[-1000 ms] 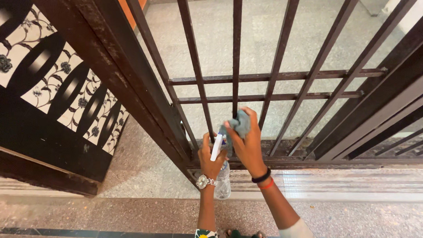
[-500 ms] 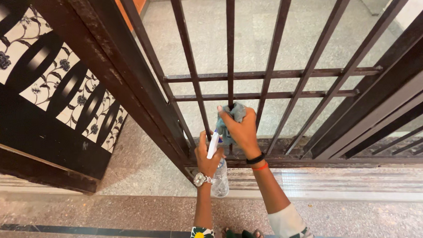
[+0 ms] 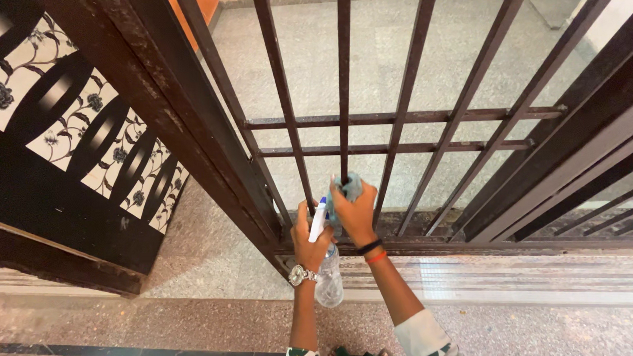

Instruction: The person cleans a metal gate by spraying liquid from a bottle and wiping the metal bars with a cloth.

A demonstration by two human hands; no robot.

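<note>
My left hand (image 3: pixel 310 240), with a wristwatch on the wrist, grips a clear spray bottle (image 3: pixel 328 276) with a white and blue nozzle, held upright near the bottom of a dark metal grille gate (image 3: pixel 405 117). My right hand (image 3: pixel 356 212), with black and orange bands at the wrist, is shut on a grey-blue cloth (image 3: pixel 350 186). The cloth is wrapped around the lower part of one vertical bar (image 3: pixel 343 86) of the gate. The two hands are close together, almost touching.
A dark door panel with white floral cut-outs (image 3: pixel 62 138) stands at the left. A thick dark gate frame (image 3: pixel 189 140) runs diagonally beside my hands. Another grille section (image 3: pixel 596 140) sits at the right. Speckled stone floor and a pale threshold (image 3: pixel 516 276) lie below.
My right hand with the cloth has slid slightly down and left along the bar. The left hand with the bottle stays beside it.
</note>
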